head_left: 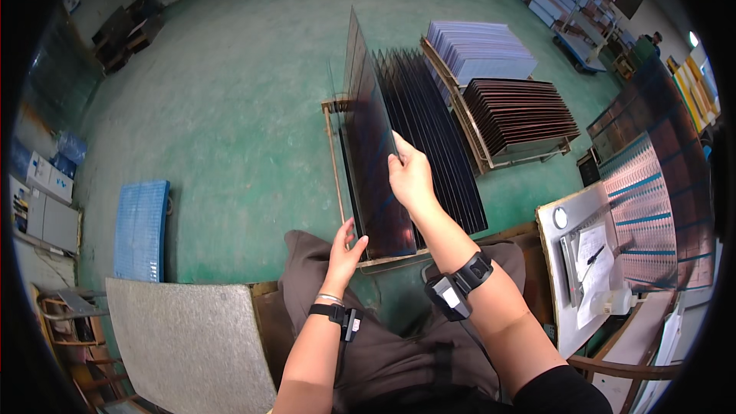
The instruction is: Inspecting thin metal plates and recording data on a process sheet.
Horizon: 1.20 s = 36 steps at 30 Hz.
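Wooden, thin-railed rack (330, 130): open at top. Left hand (343, 254): thumb and fingers parted; contact cannot be confirmed. Dark, glossy rectangular panel (377, 176): held upright at the rack's left side; likely stiff, slick, chip-prone; hold by edges only. Right hand (412, 178): grips the panel's edge

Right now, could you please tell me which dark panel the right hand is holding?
The tall panel just left of the packed dark row: the right hand grips its edge; its top shows above the others.
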Each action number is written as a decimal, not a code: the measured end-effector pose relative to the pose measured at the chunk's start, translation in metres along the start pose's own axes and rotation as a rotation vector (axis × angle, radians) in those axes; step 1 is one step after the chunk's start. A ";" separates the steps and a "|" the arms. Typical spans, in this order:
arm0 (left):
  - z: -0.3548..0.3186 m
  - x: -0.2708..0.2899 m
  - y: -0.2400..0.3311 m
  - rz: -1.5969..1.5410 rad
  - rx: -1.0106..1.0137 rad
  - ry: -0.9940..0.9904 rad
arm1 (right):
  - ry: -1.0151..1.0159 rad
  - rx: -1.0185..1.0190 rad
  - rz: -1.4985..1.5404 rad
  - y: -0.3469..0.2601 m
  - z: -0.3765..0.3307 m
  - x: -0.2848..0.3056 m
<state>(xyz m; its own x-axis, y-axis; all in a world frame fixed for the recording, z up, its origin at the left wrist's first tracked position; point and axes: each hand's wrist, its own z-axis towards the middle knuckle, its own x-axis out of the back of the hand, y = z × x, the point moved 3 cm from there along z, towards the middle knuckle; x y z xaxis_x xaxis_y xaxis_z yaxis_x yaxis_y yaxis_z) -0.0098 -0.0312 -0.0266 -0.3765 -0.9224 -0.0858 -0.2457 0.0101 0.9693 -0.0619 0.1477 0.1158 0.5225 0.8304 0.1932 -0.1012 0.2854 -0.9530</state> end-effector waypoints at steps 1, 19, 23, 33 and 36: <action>-0.002 0.001 0.002 0.003 0.017 0.008 | 0.013 0.006 -0.006 -0.003 0.002 -0.009; 0.005 0.009 -0.008 0.139 -0.157 0.133 | -0.387 0.130 -0.992 0.068 -0.079 -0.061; 0.004 0.006 -0.007 0.130 -0.151 0.134 | -0.344 0.151 -0.988 0.073 -0.083 -0.064; -0.001 0.005 -0.013 0.120 -0.166 0.131 | -0.434 -0.190 -0.619 -0.014 -0.050 -0.032; -0.003 0.004 -0.016 0.069 -0.118 0.130 | -0.281 0.151 -0.573 -0.101 -0.028 0.032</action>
<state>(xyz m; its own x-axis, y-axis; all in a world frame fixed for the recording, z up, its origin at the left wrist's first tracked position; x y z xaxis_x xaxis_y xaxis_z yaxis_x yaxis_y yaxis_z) -0.0046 -0.0358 -0.0417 -0.2685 -0.9633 0.0045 -0.1145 0.0366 0.9928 -0.0108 0.1319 0.2116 0.2903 0.6147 0.7334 -0.0015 0.7667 -0.6420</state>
